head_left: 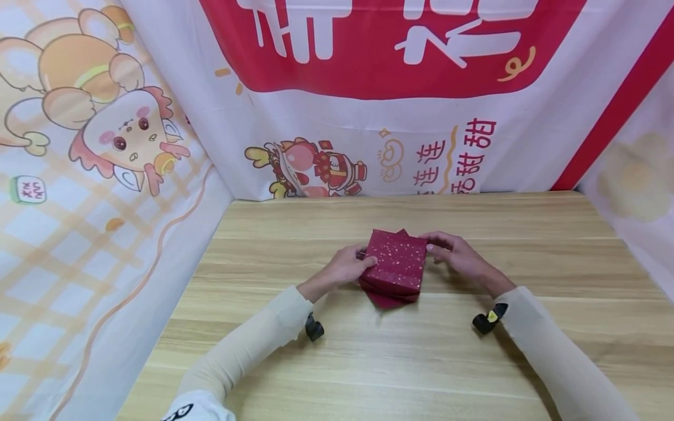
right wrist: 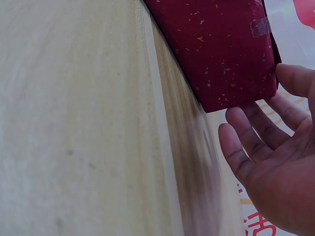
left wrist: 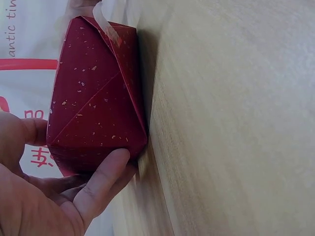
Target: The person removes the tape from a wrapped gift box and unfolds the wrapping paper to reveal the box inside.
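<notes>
A box wrapped in dark red paper with pale flecks (head_left: pixel 397 260) stands on the wooden table between both hands. My left hand (head_left: pixel 347 264) grips its left side, thumb on the top face, other fingers lower along the side. Across the end in the left wrist view run diagonal paper folds, and a translucent strip of tape (left wrist: pixel 107 24) sticks up beyond them. My right hand (head_left: pixel 454 252) pinches the far right corner between thumb and index finger, its other fingers loosely bent beside the box. A piece of clear tape (right wrist: pixel 260 27) lies on the paper in the right wrist view.
The wood-grain table (head_left: pixel 368 362) ends at a printed white and red cloth (head_left: pixel 368 117) hanging behind it. More patterned cloth (head_left: pixel 79 234) hangs along the left side. A pointed paper flap (head_left: pixel 388 301) juts from the box's near side.
</notes>
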Demonstrator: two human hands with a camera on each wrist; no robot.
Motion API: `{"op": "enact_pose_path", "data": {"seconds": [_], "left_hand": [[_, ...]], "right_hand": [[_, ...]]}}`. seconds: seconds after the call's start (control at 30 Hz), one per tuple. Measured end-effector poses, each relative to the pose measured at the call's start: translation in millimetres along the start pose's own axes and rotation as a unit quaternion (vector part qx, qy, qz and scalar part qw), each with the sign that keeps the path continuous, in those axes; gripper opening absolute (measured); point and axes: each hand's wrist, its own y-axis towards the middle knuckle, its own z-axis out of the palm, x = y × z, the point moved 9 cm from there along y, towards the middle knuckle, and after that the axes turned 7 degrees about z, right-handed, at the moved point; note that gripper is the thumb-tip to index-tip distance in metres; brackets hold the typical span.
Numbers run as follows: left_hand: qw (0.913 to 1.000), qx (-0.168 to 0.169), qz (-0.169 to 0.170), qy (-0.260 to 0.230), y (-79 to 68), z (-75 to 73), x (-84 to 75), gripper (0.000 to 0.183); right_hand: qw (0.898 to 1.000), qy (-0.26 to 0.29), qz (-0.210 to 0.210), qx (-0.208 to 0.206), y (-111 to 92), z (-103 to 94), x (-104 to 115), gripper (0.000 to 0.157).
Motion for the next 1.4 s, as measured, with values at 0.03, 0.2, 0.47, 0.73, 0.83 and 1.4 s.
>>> {"op": "enact_pose_path", "data": {"seconds": [0.03, 0.2, 0.47, 0.73, 0.83, 1.4], "left_hand": [[1.0, 0.001, 0.001, 0.0, -0.3, 0.0, -0.8, 0.053], [1.0, 0.001, 0.002, 0.003, -0.7, 0.2, -2.8, 0.052], [1.0, -0.002, -0.004, 0.001, 0.5, 1.3, -1.4, 0.053], [0.9998, 0.003, 0.011, 0.016, 6.0, -8.3, -2.2, 0.052], [0.9991, -0.018, 0.014, 0.035, 7.0, -17.3, -2.0, 0.047], [0.9704, -0.164, 0.066, 0.165, 9.6, -50.7, -15.2, 0.021]], "right_hand": [[1.0, 0.001, 0.0, 0.001, 0.0, 0.0, 0.4, 0.042], [1.0, 0.014, 0.013, -0.001, 0.7, -0.6, -0.8, 0.043], [1.0, 0.009, 0.019, -0.008, 0.1, -1.9, -4.1, 0.045], [1.0, -0.017, 0.001, 0.009, -2.6, -0.7, -6.1, 0.041], [1.0, -0.02, 0.002, 0.018, -3.7, 0.4, -8.7, 0.038], [0.99, -0.123, -0.043, 0.053, -16.8, 19.2, 12.6, 0.026]]}}
